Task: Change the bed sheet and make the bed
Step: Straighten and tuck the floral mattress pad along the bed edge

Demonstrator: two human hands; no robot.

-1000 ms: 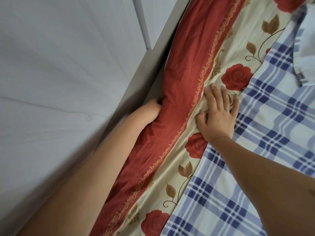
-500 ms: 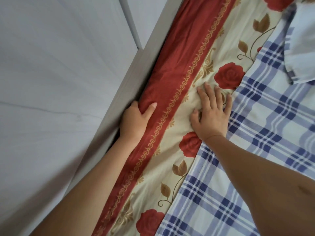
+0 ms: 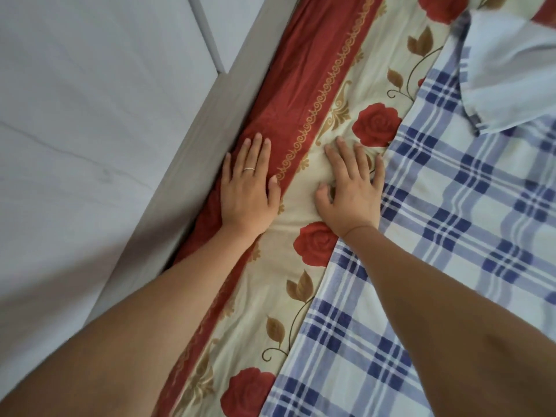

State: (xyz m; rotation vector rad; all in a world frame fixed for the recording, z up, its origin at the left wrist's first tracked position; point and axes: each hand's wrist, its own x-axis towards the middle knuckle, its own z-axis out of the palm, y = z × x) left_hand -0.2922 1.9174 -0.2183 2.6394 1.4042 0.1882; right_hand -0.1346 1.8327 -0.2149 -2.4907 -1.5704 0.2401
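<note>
I am pressing two hands on the one rose sheet (image 3: pixel 261 308): left hand (image 3: pixel 245 191) and right hand (image 3: pixel 350 194), fingers lying straight, gripping nothing, beside one plaid blanket (image 3: pixel 451 212).

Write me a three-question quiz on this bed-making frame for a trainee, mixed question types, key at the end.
1. True or false: the left hand lies flat on the red border of the rose-print sheet.
2. Which cloth lies over the sheet just to the right of the right hand? A) a plaid blanket B) a black towel C) a green quilt
3. Fill in: the ring is worn on the ___ hand.

Key: 1 true; 2 A; 3 left.
</note>
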